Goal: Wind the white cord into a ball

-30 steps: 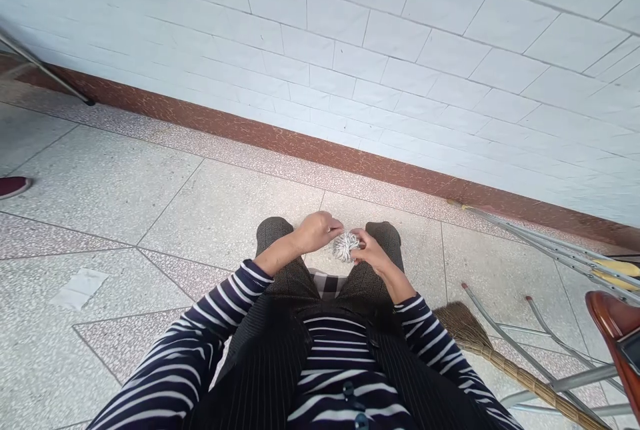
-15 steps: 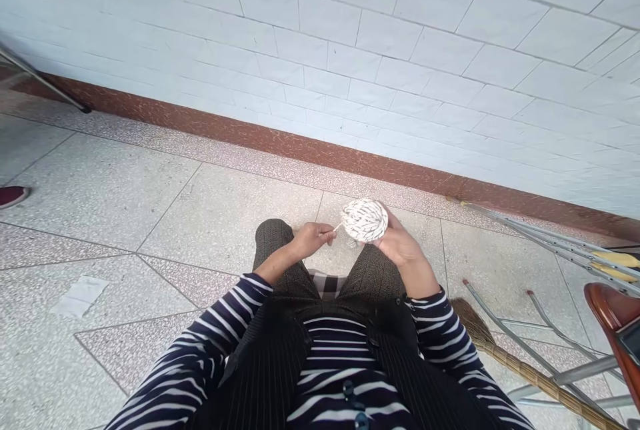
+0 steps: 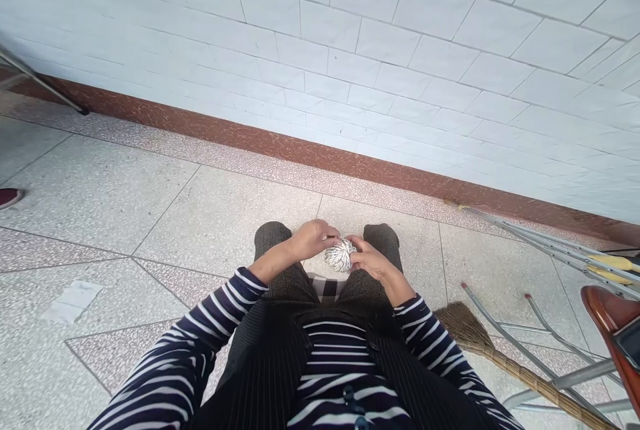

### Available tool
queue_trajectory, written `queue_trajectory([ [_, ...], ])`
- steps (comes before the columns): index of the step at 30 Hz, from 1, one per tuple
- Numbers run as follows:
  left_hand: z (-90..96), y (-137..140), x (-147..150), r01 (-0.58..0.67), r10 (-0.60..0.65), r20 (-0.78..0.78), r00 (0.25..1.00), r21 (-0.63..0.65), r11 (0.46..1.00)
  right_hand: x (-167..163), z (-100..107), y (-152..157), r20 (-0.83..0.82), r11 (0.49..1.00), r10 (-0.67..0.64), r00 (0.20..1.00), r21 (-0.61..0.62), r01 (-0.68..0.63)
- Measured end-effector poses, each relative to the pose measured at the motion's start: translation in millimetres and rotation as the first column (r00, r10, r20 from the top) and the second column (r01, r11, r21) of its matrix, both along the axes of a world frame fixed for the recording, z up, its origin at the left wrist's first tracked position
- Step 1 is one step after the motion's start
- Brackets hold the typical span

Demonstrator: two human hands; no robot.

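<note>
Fingers of both hands are at the cord ball, betw. my knees. Going L to R: maroon shoe [image 3: 9,198] at the edge, sheet of white paper [image 3: 76,301] flat on the floor, then my L knee [image 3: 273,233]. L hand [image 3: 314,241] comes in from the far-left, its fingertips bunched close tog. at the ball's upper-left edge; can't tell if they've a strand pinched, too small. The ball of white cord w/ dark flecks [image 3: 340,258] lies just R of & a bit nearer me than those tips. It's roughly round, so no clear long axis. R hand [image 3: 373,262] has hold of its right side, fingers part-curled, far side hidden. So R has the fuller contact; L meets only the rim. Further R, well apart: straw broom [image 3: 460,327], metal crutches [image 3: 530,233] w/ yellow parts, and a grey tubular frame [image 3: 500,325] on the floor.
</note>
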State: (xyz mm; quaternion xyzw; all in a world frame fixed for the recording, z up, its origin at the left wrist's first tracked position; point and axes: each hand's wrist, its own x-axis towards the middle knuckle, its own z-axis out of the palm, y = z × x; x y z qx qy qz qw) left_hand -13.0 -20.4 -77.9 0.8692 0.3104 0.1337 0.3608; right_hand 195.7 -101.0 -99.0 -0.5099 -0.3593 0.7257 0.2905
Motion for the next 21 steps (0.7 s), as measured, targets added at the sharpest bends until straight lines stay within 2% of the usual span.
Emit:
queue_trajectory([
  [2, -0.6, 1, -1, 0.010, -0.010, 0.048, 0.999, 0.009, 1.000, 3, 6, -6, -0.120, 1.000, -0.016, 0.993, -0.010, 0.015],
  [7, -4.3, 5, -3, -0.014, 0.010, 0.059, 0.998, 0.076, 0.997, 13, 20, -10, -0.244, 1.000, -0.022, 0.970, 0.009, 0.025],
  [10, -10.9, 12, -5, -0.082, 0.078, 0.080, 0.994, 0.056, 0.995, 12, 27, -11, -0.341, 1.000, -0.007, 0.940, 0.027, 0.017],
  [13, -20.2, 14, -4, -0.144, 0.146, 0.109, 0.983, -0.022, 0.989, 8, 42, -12, -0.403, 0.994, -0.051, 0.914, 0.067, 0.085],
  [18, -40.7, 1, 2, -0.204, 0.215, 0.039, 0.976, -0.186, 0.961, 15, 79, 2, -0.369, 0.960, -0.087, 0.925, 0.216, 0.177],
  [21, -46.9, -10, 3, -0.198, 0.195, -0.032, 0.980, -0.233, 0.952, 29, 87, 23, -0.247, 0.895, -0.259, 0.934, 0.301, 0.328],
])
